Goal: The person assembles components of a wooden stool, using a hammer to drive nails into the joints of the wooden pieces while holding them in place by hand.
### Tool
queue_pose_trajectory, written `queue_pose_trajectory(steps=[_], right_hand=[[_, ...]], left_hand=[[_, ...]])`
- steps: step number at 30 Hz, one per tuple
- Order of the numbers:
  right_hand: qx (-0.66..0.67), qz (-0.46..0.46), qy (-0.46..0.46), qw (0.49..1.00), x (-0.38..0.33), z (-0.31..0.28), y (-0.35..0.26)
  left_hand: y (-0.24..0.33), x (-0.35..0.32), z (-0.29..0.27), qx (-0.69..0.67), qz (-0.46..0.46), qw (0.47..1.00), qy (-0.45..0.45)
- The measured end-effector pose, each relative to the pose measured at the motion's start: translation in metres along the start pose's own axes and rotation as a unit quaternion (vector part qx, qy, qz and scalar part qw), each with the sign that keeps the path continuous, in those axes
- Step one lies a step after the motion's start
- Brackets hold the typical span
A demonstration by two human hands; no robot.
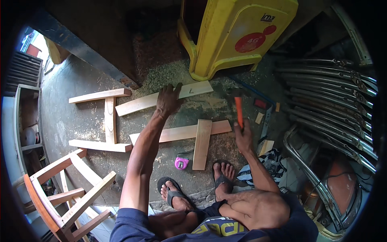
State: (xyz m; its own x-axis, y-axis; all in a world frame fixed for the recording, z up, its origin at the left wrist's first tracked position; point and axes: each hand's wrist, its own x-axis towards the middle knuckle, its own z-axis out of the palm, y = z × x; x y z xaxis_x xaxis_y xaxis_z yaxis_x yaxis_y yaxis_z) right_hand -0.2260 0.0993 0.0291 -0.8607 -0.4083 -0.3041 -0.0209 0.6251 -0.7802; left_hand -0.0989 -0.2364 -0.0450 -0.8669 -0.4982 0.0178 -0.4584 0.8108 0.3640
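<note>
My left hand [168,101] grips a pale wooden board [137,105] from above, its fingers bent over the far edge. The board slants up to the right on the floor. In my right hand [244,139] is a hammer [239,112], held by its orange handle; the dark head is hard to make out against the floor. Nearer to me lies another long board [175,134], with a short plank [201,147] crossing it. Left of these rests an H-shaped wooden frame [110,121]. A pink tape measure [181,163] sits in front of my feet.
A yellow plastic stool [238,32] stands at the far side, with sawdust [165,76] beside it. Stacked metal chair frames [326,97] fill the right. A wooden chair frame [86,193] is at near left. By my right forearm lies striped cloth [274,161].
</note>
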Motion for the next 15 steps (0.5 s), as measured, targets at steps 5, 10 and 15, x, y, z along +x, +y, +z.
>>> queue_pose_trajectory(steps=[5, 10, 15], right_hand=[[-0.063, -0.177, -0.076, 0.979, 0.02, 0.016, -0.059], [-0.042, -0.188, -0.071, 0.979, 0.017, 0.025, -0.072], [-0.024, -0.173, -0.063, 0.983, 0.011, 0.019, -0.064]], left_hand=[[0.028, -0.001, 0.016, 0.008, 0.022, 0.991, 0.129], [0.042, -0.01, 0.021, -0.066, 0.043, 0.989, 0.125], [0.052, -0.021, 0.03, -0.066, 0.009, 0.991, 0.118]])
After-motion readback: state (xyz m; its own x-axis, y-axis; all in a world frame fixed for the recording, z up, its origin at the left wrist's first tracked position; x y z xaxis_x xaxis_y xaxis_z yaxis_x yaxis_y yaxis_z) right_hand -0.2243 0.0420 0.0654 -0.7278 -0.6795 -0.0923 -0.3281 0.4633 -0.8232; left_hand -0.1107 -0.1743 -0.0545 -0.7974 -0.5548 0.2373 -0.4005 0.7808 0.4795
